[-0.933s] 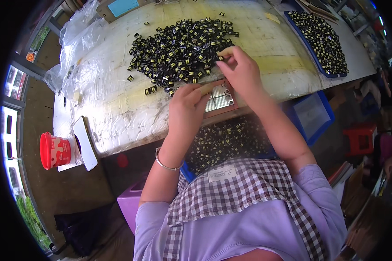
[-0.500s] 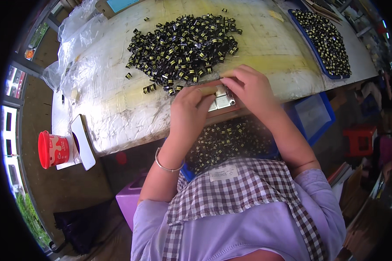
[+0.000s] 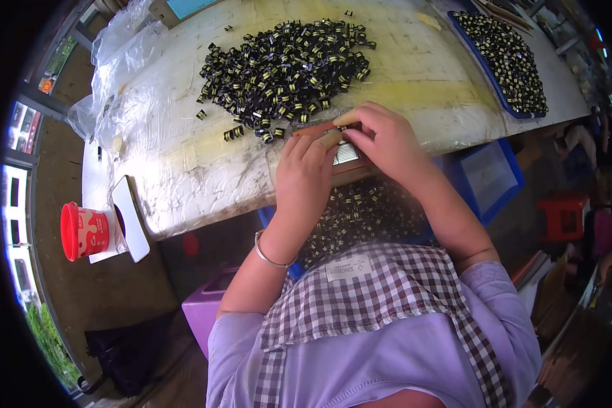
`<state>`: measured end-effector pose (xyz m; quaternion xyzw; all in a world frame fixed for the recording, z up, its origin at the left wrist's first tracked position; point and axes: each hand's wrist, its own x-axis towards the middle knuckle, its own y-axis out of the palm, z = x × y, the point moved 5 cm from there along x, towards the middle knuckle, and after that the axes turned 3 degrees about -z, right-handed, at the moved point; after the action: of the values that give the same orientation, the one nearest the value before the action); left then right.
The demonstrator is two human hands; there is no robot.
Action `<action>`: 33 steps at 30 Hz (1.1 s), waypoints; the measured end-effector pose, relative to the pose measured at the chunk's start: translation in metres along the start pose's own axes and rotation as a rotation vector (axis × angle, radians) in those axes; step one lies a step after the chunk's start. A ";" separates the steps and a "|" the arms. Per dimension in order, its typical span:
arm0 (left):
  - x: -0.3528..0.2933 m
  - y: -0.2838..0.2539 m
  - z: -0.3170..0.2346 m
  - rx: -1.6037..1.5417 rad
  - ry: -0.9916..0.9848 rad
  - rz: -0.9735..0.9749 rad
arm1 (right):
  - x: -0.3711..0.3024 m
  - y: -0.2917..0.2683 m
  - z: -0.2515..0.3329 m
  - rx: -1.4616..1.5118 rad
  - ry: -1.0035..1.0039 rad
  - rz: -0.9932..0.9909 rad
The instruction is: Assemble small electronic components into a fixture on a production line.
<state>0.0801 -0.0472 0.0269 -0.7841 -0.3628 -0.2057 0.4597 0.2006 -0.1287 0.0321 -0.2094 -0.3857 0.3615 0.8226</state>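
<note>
At the table's front edge lies a reddish-brown board [image 3: 313, 129] with a ridged silvery metal plate [image 3: 346, 154] on it. My left hand [image 3: 304, 163] covers the board's left part, its fingers closed and its covered fingertip at the plate's top; what they hold is hidden. My right hand [image 3: 382, 138] pinches a small black-and-yellow part [image 3: 343, 128] over the board's far edge, close to the left fingertips. Beyond the hands spreads a big pile of similar black-and-yellow parts [image 3: 285, 75]. Several stray ones lie at its near edge.
Below the table edge, a blue bin holds more parts [image 3: 367, 214]. A blue tray full of parts [image 3: 500, 61] stands far right. Clear plastic bags [image 3: 119, 54], a red tub [image 3: 85, 231] and a white phone-like slab [image 3: 130, 219] are at left. An empty-looking blue crate [image 3: 489, 180] sits right.
My right hand has shifted slightly left, its fingertips now pinching a small part beside the left fingertips. The left hand has moved a little right, and less of the metal plate shows.
</note>
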 end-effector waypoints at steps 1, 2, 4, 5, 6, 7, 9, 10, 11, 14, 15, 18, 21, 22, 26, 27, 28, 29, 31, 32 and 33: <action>0.000 -0.001 0.000 0.002 0.001 -0.002 | 0.001 0.000 0.001 0.000 -0.003 0.000; -0.001 -0.001 0.000 -0.004 -0.007 -0.006 | 0.001 0.000 0.001 -0.008 0.013 0.017; 0.000 -0.005 0.001 -0.011 -0.012 -0.012 | 0.001 0.001 0.001 -0.021 0.027 0.031; 0.000 -0.006 0.007 -0.120 -0.086 0.035 | 0.001 0.001 0.000 0.025 0.026 0.030; 0.001 -0.005 0.011 -0.229 -0.160 0.083 | 0.001 0.001 -0.001 0.071 0.026 0.030; 0.000 -0.005 0.012 -0.229 -0.160 0.081 | 0.001 0.001 -0.001 0.071 0.024 0.030; -0.002 -0.007 0.011 -0.204 -0.099 0.018 | 0.001 0.003 0.001 0.112 -0.012 0.068; -0.003 -0.006 0.011 -0.202 -0.099 0.018 | 0.001 0.004 0.002 0.114 -0.013 0.068; -0.003 -0.005 0.007 -0.100 -0.043 0.009 | 0.002 0.004 0.001 0.081 0.031 0.071; -0.002 -0.001 -0.002 0.019 0.043 -0.026 | 0.003 0.004 0.001 0.028 0.084 0.075; -0.002 -0.002 -0.005 0.038 0.076 -0.053 | 0.003 0.004 0.001 0.007 0.091 0.074; -0.003 0.001 0.004 -0.011 -0.019 -0.023 | 0.004 0.004 -0.001 0.036 0.084 0.062; -0.003 0.000 0.011 -0.106 -0.090 -0.028 | 0.004 0.005 0.000 0.036 0.096 0.062; -0.003 0.000 0.010 -0.104 -0.089 -0.030 | 0.004 0.006 0.000 0.037 0.093 0.062; -0.001 -0.001 -0.005 0.026 0.019 -0.043 | 0.004 0.005 0.000 0.040 0.060 0.043; -0.001 -0.002 -0.008 0.031 0.036 -0.051 | 0.003 0.005 0.000 0.036 0.062 0.051; -0.004 -0.001 -0.006 0.017 -0.016 -0.073 | 0.001 0.006 0.000 0.062 0.062 0.049; -0.005 -0.001 -0.007 0.031 -0.003 -0.092 | 0.002 0.006 0.003 0.070 0.044 0.044; -0.005 -0.002 -0.007 0.020 0.000 -0.089 | 0.001 0.006 0.002 0.001 0.093 0.080; -0.005 -0.002 -0.008 0.031 0.005 -0.096 | 0.001 0.007 0.001 0.016 0.084 0.079; -0.005 -0.002 -0.008 0.035 0.012 -0.091 | 0.001 0.007 0.001 0.021 0.073 0.076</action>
<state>0.0753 -0.0551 0.0293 -0.7573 -0.3987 -0.2247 0.4659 0.1973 -0.1231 0.0284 -0.2283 -0.3435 0.3887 0.8239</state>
